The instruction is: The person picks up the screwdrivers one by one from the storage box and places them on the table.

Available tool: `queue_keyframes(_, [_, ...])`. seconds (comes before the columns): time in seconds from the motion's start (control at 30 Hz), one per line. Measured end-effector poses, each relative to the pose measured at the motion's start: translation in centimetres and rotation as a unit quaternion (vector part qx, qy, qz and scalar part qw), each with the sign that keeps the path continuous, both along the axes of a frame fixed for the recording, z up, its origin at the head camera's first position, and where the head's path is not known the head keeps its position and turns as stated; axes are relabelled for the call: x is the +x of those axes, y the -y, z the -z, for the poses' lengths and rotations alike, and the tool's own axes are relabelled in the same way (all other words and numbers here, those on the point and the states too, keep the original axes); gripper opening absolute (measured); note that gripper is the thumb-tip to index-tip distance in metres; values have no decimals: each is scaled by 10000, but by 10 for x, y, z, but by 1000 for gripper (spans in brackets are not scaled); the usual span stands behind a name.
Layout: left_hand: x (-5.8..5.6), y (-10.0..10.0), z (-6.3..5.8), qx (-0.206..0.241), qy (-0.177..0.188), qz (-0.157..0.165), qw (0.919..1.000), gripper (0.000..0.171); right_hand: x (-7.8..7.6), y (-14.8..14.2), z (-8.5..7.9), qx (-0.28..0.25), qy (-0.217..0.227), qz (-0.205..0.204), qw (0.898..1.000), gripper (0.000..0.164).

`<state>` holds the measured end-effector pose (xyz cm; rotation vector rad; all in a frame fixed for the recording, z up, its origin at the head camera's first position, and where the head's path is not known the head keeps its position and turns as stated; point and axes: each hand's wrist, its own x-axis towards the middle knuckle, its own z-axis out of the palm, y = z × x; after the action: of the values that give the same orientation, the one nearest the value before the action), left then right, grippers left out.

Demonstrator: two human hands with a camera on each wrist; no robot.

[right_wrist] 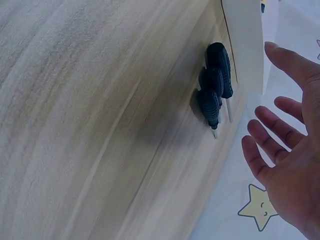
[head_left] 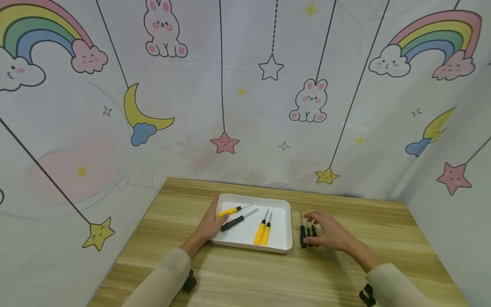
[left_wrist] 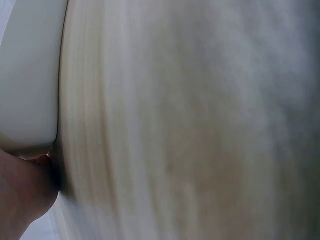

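Observation:
A white tray lies on the wooden table, holding three yellow-handled screwdrivers and one black-handled screwdriver. My left hand grips its left side, thumb over the rim; the left wrist view shows part of that hand against the tray's outer wall. Right of the tray, three black screwdrivers lie side by side, handles toward me. Over them hovers my right hand, fingers spread. In the right wrist view, a gap separates that hand from the black handles.
The wooden table extends around the tray on all sides. Behind it hangs a white cloth printed with stars, rabbits and rainbows, and more of it lines both sides.

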<state>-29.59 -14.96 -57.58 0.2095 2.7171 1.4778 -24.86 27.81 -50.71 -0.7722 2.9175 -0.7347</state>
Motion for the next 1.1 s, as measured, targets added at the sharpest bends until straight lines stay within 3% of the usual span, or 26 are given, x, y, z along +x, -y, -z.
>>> queue_keyframes(0.33, [0,-1,1,30,-47,9,10000,82,1,11,-4,-106,-241,-174,9995,65])
queue_keyframes(1.1, [3,-2,-3,-26,-9,-8,10000,81,-4,42,-10,-254,-274,-154,9992,65])
